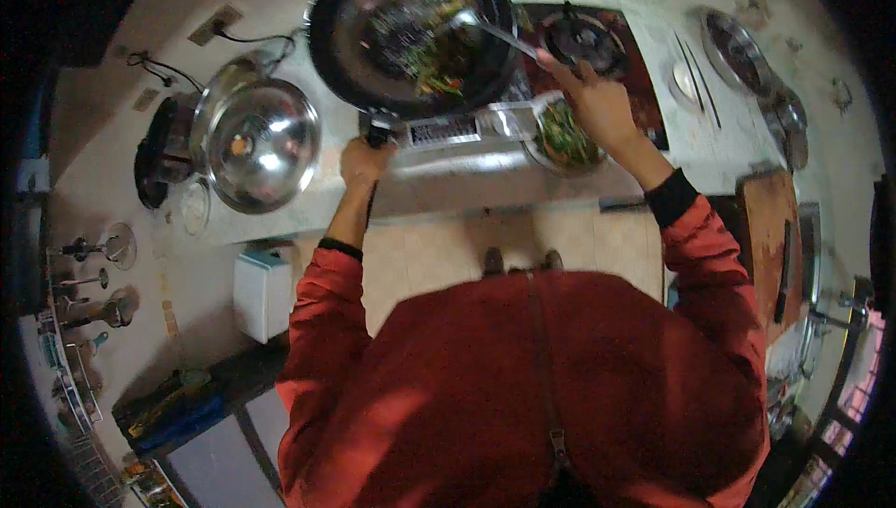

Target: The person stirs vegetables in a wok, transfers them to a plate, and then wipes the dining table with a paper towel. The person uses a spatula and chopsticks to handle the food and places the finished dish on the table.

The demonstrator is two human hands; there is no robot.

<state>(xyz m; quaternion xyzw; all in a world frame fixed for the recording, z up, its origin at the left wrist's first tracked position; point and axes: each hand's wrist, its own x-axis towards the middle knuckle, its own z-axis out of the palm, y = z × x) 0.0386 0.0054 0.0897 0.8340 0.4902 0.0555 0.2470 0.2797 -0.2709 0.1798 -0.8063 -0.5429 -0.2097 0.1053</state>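
A large dark wok (343, 70) stands over the stove at the top of the view, with chopped greens (441, 63) and a few orange bits in it. My left hand (365, 160) grips the black wok handle (380, 131) at the near side. In my right hand (595, 105) is the handle of a metal spatula (507, 39); its head reaches into the greens and is blurred. Just below my right hand, a bowl of cut green vegetables (565, 133) sits near the counter's front edge.
Left of the wok is a shiny steel basin (262, 147). A second burner (584, 42) lies to the right. Beyond it are chopsticks (696, 81), a small white dish (684, 82) and a metal bowl (735, 51). A wooden cutting board (766, 228) with a dark-handled knife (785, 270) lies at far right.
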